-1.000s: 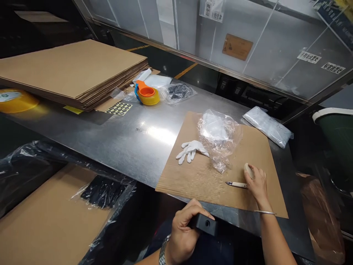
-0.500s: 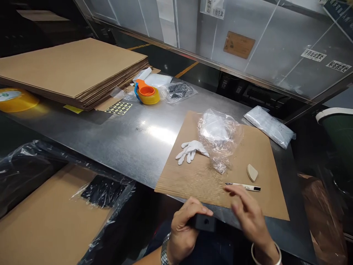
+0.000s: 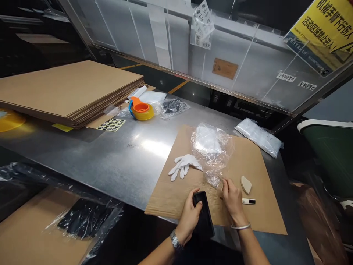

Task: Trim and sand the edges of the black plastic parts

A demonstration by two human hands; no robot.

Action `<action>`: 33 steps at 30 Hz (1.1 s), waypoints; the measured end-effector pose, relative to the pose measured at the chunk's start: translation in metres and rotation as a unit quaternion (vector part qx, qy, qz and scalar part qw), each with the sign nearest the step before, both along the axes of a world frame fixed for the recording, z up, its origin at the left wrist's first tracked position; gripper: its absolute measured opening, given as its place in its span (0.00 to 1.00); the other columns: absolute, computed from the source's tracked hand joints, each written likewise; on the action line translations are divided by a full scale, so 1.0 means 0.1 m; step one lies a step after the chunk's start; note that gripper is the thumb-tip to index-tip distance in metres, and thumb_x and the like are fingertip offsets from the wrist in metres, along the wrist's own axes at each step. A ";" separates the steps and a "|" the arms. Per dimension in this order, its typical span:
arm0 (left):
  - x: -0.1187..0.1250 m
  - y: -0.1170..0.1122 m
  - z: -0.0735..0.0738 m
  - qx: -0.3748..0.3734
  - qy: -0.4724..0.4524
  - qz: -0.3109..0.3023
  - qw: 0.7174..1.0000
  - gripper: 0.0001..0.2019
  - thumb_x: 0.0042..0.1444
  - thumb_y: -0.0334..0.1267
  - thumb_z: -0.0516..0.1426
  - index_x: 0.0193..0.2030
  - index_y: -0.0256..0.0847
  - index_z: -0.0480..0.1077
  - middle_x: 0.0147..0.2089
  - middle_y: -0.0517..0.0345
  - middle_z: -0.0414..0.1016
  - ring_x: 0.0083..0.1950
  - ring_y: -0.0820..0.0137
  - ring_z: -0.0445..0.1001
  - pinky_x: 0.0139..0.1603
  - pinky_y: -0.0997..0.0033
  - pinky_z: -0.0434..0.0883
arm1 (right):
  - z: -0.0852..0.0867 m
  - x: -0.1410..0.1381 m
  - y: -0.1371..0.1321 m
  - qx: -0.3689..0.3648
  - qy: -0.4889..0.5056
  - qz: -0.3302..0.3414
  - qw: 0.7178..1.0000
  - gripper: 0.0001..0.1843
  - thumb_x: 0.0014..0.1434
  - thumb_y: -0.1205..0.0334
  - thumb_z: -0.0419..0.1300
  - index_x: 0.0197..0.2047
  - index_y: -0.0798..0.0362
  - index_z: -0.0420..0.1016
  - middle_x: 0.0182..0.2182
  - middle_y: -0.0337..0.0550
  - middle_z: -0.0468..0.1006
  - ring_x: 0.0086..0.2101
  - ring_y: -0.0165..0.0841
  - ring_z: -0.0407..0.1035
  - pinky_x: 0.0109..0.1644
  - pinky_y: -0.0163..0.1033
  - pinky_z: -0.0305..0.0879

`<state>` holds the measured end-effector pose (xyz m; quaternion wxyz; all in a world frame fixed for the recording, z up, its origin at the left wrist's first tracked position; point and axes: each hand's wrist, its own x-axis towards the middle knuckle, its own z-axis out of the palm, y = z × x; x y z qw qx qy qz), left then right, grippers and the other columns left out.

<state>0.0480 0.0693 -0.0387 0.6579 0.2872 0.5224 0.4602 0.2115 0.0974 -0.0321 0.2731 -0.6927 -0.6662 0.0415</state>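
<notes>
My left hand (image 3: 191,215) is wrapped round a black rectangular tray-like part (image 3: 205,217), held tilted over the near edge of the cardboard sheet. The thumb presses on its face. My right hand (image 3: 233,198) is closed in a pinch at the lower right edge of a crumpled clear plastic bag (image 3: 213,147), which has white material inside. Under that hand lies a white pen-like cutter (image 3: 249,201), partly covered by it. A beige wedge-shaped block (image 3: 246,184) rests just to the right. Left of the bag is a white glove (image 3: 184,165).
The cardboard sheet (image 3: 165,200) lies on a metal table (image 3: 121,165). An orange tape dispenser (image 3: 140,108), a sticker sheet (image 3: 111,124) and stacked cardboard (image 3: 82,88) are at the back left. A wrapped white packet (image 3: 259,136) is at the back right, near a green bin (image 3: 328,154).
My right hand has moved forward and left from near the cutter to the bag's edge, its fingers closing. My left hand has raised and turned the black part. The view has shifted.
</notes>
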 end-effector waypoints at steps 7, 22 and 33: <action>0.06 0.26 -0.08 0.047 0.013 0.019 0.999 0.22 0.44 0.31 0.60 0.49 0.39 0.68 0.51 0.48 0.71 0.54 0.59 0.67 0.58 0.60 0.58 | -0.11 0.24 0.34 -0.025 0.014 -0.015 0.999 0.15 0.60 0.55 0.51 0.40 0.57 0.71 0.35 0.47 0.74 0.36 0.36 0.68 0.40 0.42 0.64; -0.14 0.27 0.18 -0.207 -0.260 0.000 0.943 0.09 0.48 0.39 0.60 0.30 0.33 0.70 0.23 0.55 0.73 0.23 0.70 0.72 0.27 0.70 0.69 | -0.01 -0.02 -0.42 -0.045 0.020 0.085 0.995 0.15 0.64 0.61 0.44 0.48 0.52 0.68 0.41 0.48 0.73 0.43 0.36 0.67 0.46 0.40 0.66; -0.42 0.10 0.51 -0.215 -0.497 -0.055 0.839 0.25 0.61 0.51 0.44 0.44 0.32 0.72 0.36 0.47 0.77 0.32 0.66 0.75 0.37 0.61 0.73 | -0.37 0.70 -0.72 -0.021 -0.093 0.024 0.995 0.18 0.64 0.54 0.44 0.38 0.54 0.71 0.35 0.52 0.74 0.37 0.41 0.68 0.41 0.46 0.64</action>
